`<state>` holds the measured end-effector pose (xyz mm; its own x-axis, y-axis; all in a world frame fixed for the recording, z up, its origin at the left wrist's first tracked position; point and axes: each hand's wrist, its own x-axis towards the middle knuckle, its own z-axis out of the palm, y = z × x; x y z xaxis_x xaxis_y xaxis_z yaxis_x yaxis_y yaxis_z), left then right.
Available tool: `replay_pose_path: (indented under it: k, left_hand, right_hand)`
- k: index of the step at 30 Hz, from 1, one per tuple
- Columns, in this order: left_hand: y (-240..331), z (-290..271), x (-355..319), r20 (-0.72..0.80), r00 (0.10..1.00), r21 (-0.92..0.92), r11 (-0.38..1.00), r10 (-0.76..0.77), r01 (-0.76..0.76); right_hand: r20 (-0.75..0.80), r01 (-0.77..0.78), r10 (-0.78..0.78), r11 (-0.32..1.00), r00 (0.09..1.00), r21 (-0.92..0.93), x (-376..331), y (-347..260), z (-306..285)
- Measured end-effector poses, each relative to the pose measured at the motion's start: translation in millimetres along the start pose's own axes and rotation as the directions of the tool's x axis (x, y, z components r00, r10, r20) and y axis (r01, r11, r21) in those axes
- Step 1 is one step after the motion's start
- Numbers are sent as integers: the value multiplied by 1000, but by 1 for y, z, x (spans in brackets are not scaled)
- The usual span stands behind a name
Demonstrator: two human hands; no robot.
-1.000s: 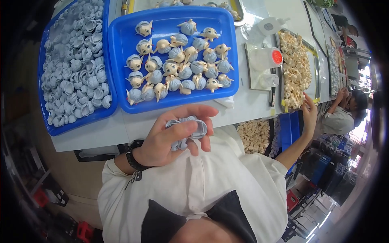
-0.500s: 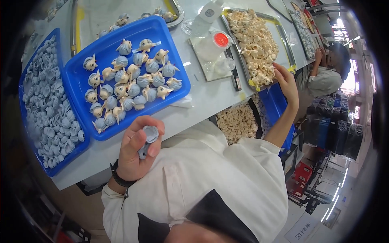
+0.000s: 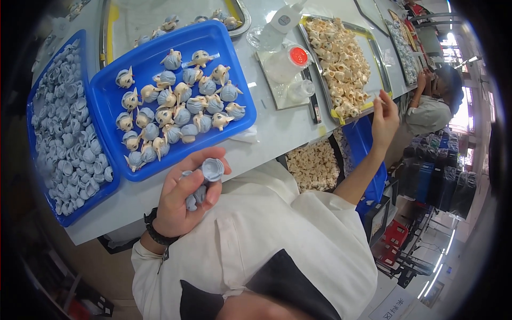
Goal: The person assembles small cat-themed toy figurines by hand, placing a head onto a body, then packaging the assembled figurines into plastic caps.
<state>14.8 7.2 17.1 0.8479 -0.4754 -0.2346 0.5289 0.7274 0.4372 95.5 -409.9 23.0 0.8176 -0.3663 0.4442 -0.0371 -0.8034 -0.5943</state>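
My left hand (image 3: 184, 194) is closed around several grey-blue cup-shaped doll hair pieces; one hair piece (image 3: 213, 169) shows its hollow side between thumb and fingers. My right hand (image 3: 385, 120) is raised beside the right edge of a metal tray (image 3: 381, 72), its fingers bent and slightly apart, with nothing visible in them. A heap of cream doll face pieces (image 3: 341, 66) fills the tray's left part. Left of centre, a blue tray (image 3: 242, 106) holds joined doll heads (image 3: 181, 114) with grey-blue hair and pointed ears. Loose hair pieces (image 3: 66, 138) fill another blue tray (image 3: 114, 184) at far left.
A bottle with a red cap (image 3: 297, 56) and a small clear jar (image 3: 302, 90) stand on a pale board (image 3: 282, 101). Behind them is a squeeze bottle (image 3: 287, 18). Below the table edge sits a bin of cream pieces (image 3: 313, 165). A co-worker (image 3: 434, 101) sits at right.
My right hand has moved rightward, off the near corner of the face-piece tray. My left hand has shifted slightly right and turned, showing more of the hair pieces. The view has shifted a little.
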Motion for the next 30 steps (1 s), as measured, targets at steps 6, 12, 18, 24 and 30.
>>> replay_pose_path:
  k: [6, 12, 18, 24, 30]
  left_hand:
    - [8, 7, 1, 110, 977, 171, 972, -183, 162]
    - [8, 12, -1, 8, 989, 234, 962, -148, 142]
    - [4, 6, 0, 13, 992, 150, 981, -122, 119]
    - [6, 5, -1, 33, 990, 194, 973, -136, 127]
    - [5, 11, -1, 45, 991, 338, 935, -127, 105]
  right_hand:
    - [283, 119, -467, 662, 837, 740, -72, -163, 28]
    - [372, 68, -624, 565, 687, 822, -98, -198, 62]
    - [407, 225, -706, 619, 580, 752, -92, -196, 64]
    - [376, 244, -653, 657, 658, 713, -97, -194, 66]
    - [291, 174, -564, 629, 772, 758, -108, -198, 75]
